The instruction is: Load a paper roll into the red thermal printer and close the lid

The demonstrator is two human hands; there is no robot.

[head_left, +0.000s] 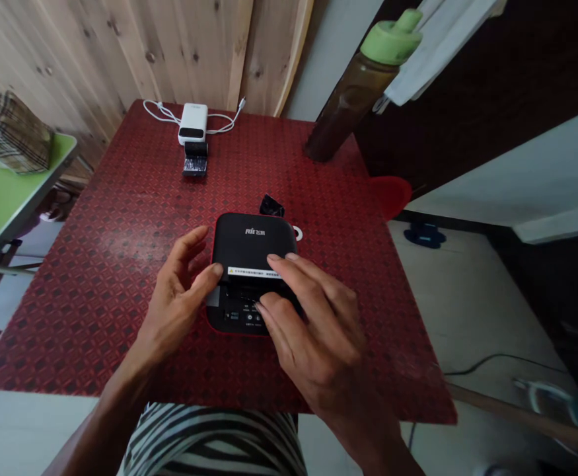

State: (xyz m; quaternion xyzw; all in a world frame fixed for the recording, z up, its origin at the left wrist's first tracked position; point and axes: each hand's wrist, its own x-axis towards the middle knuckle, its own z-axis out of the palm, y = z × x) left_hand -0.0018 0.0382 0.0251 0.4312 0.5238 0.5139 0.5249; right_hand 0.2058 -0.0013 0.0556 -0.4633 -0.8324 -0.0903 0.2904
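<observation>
Device (pixel 252 249) on the table (pixel 88 291) has the person's left hand (pixel 177 291) at its edge, thumb and fingers apart, and the right hand (pixel 318 324) bent over its top, whether pinching I can't tell, its smooth black body round-cornered, squarish, red-edged, against the table's red diamond pattern.

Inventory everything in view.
device: 1, black, table's near half
table: 1, red, centre
box: 1, white, table's far left
cord: white, beside box, count unclear
strip: 1, black, before box
scrap: 1, black, behind device
ring: 1, white, device's right
bottle: 1, green-lidded, table's far right
desk: 1, green, left
bag: 1, plaid, on desk
red object: 1, right of table
footwear: blue, right floor, count unclear
cable: black, right floor, count unclear
wall: 1, wooden, back
clothing: 1, striped, bottom
left hand: 1, device's left
right hand: 1, on device
</observation>
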